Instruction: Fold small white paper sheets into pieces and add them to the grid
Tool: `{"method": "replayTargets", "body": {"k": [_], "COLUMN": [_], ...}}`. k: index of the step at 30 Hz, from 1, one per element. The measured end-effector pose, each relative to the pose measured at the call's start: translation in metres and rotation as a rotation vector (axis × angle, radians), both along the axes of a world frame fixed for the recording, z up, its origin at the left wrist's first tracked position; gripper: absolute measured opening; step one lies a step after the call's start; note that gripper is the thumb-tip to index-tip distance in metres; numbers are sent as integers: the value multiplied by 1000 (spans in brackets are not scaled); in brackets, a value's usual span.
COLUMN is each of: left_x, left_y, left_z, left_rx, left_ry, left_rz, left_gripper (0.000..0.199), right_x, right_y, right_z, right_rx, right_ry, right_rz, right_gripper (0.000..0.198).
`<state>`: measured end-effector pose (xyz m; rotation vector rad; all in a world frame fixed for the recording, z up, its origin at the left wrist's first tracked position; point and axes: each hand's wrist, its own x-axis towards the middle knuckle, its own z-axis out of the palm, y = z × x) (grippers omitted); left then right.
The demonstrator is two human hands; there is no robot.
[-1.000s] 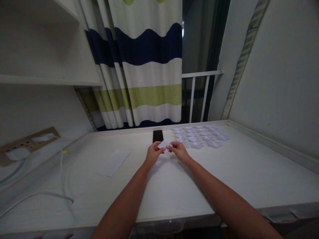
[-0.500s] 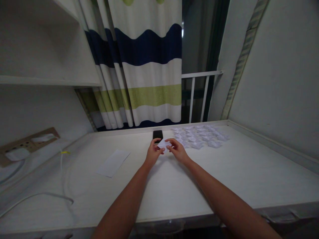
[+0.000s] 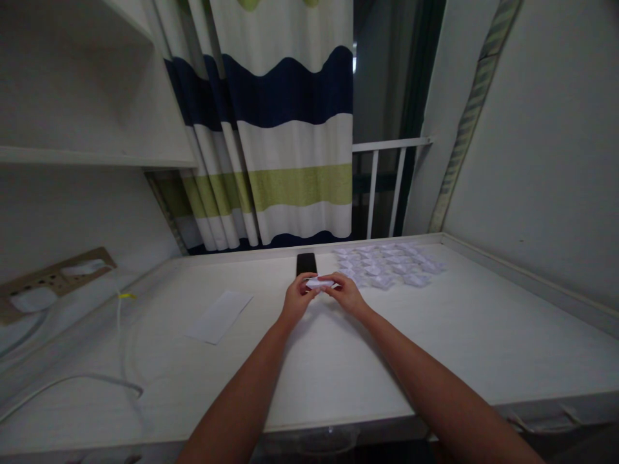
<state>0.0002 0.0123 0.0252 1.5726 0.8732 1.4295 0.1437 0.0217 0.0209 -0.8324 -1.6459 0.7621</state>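
Small folded white paper [image 3: 319, 283], narrow in outline, below frame centre, is pinched between left hand [image 3: 296, 298] and right hand [image 3: 349, 296].

Striped curtain [image 3: 294, 145] in white, navy and green hangs at upper centre. Dark window [image 3: 382, 84], fronted by white railing [image 3: 394, 144], adjoins at right. Pale wall [image 3: 546, 174] occupies right side; shelf [image 3: 97, 156], upper left; white tabletop [image 3: 464, 335], below. Lighting dim.
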Motion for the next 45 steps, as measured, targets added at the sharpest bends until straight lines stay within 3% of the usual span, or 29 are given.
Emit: {"method": "replayTargets", "body": {"k": [10, 21, 33, 40, 45], "left_x": [-1, 1, 1, -3, -5], "left_y": [1, 0, 2, 1, 3], "left_z": [0, -1, -1, 1, 1], "left_rx": [4, -39, -158, -9, 3], "left_ry": [39, 1, -83, 97, 150], "left_rz": [23, 65, -3, 96, 126], "left_gripper": [30, 20, 22, 20, 21], "right_x": [1, 3, 4, 5, 5], "right_y": [4, 2, 9, 6, 7], "right_z": [0, 0, -7, -2, 0], "right_rx": [-90, 71, 33, 2, -25], "right_ry": [48, -29, 31, 12, 10], "right_rz": [45, -40, -43, -23, -36], "right_gripper": [26, 18, 15, 14, 16]}}
